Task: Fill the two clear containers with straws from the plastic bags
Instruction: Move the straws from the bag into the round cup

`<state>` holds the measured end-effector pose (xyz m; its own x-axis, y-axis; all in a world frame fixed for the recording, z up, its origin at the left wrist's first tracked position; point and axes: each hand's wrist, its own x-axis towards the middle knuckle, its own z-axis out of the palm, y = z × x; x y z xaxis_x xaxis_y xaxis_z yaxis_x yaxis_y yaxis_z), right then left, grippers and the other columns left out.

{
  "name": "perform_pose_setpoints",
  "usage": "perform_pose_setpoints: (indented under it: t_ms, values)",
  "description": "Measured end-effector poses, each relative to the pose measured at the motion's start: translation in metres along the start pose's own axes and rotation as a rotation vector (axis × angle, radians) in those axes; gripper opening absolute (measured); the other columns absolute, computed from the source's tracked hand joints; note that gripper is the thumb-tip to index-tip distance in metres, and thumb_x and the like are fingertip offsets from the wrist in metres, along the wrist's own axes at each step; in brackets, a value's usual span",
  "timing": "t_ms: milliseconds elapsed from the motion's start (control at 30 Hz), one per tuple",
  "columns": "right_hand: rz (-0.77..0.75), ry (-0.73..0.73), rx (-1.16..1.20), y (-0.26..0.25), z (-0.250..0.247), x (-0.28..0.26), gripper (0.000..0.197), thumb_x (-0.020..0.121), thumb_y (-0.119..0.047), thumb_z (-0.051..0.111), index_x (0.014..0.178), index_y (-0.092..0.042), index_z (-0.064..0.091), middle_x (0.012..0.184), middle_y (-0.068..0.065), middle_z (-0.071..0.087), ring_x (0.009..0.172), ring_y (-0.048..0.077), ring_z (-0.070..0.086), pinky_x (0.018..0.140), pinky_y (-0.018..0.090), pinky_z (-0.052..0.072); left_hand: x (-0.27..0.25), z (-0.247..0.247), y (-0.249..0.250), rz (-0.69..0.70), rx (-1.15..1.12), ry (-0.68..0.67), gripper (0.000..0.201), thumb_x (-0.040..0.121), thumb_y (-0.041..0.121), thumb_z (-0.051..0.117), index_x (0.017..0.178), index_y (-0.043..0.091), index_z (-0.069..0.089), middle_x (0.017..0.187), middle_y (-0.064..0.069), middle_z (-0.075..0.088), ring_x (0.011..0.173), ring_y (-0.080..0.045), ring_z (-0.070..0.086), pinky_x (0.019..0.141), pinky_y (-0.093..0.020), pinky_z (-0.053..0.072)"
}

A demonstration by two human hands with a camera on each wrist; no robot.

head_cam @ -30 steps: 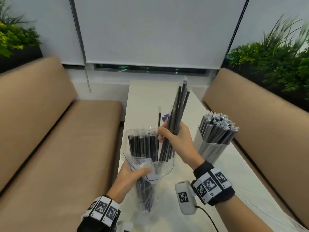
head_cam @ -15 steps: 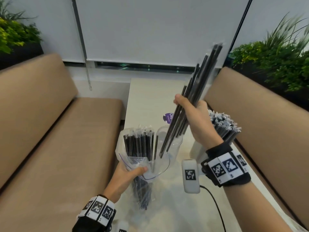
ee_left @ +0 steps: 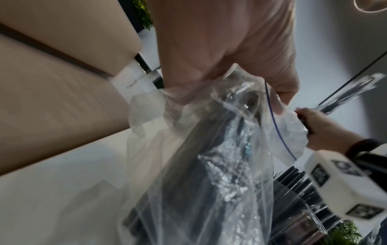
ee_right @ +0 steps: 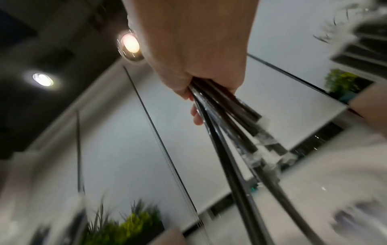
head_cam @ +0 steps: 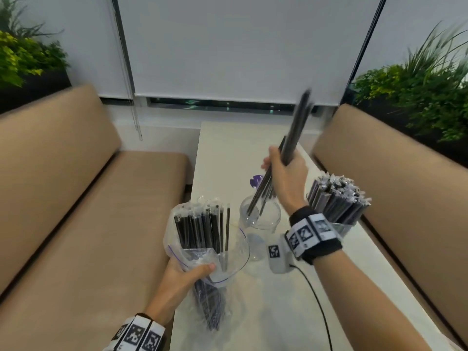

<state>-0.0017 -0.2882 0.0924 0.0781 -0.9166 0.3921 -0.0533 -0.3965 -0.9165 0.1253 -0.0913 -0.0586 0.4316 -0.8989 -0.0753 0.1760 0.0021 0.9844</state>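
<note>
Tan padded seats flank a narrow pale bench that runs away toward a window with a lowered blind, and green plants stand at the far left and far right.

On the near left, the left hand grips the crumpled middle of a clear plastic bag, holding it upright; black wrapped straws stand in it, their tops poking out of the open mouth.

The right hand is closed round a loose bundle of straws. The bundle's long axis slants from far right, high, down to near left, and its lower tips sit at or just inside the rim of the empty clear container, which stands just right of the bag. The right hand is directly above and slightly beyond that container, so it is the nearer hand, and the coming move looks like a straight lowering along the bundle's own slant, then a release.

Further right, partly behind the right wrist, the second clear container is already packed with wrapped straws fanning outward.
</note>
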Motion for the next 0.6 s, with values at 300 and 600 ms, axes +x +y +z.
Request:
perform_pose_setpoints:
  t_ms: [300, 600]
  values:
    - [0.187, 0.021, -0.151, 0.066, 0.002, 0.000, 0.017, 0.081, -0.018, 0.072, 0.091, -0.007, 0.063, 0.085, 0.006, 0.066, 0.082, 0.026, 0.063, 0.075, 0.033, 0.049, -0.001, 0.000, -0.001, 0.010, -0.011, 0.007, 0.082, 0.047, 0.032, 0.088, 0.121, 0.010, 0.061, 0.107, -0.007, 0.076, 0.100, -0.023, 0.072, 0.085, -0.031, 0.057]
    - [0.237, -0.045, -0.121, 0.066, -0.016, 0.011, 0.070, 0.082, -0.012, 0.070, 0.139, -0.024, 0.031, 0.110, 0.011, 0.060, 0.102, 0.028, 0.062, 0.092, 0.046, 0.053, -0.002, 0.004, 0.006, 0.029, -0.007, -0.017, 0.077, 0.048, 0.030, 0.085, 0.118, 0.009, 0.063, 0.106, -0.007, 0.076, 0.098, -0.022, 0.072, 0.077, -0.022, 0.059]
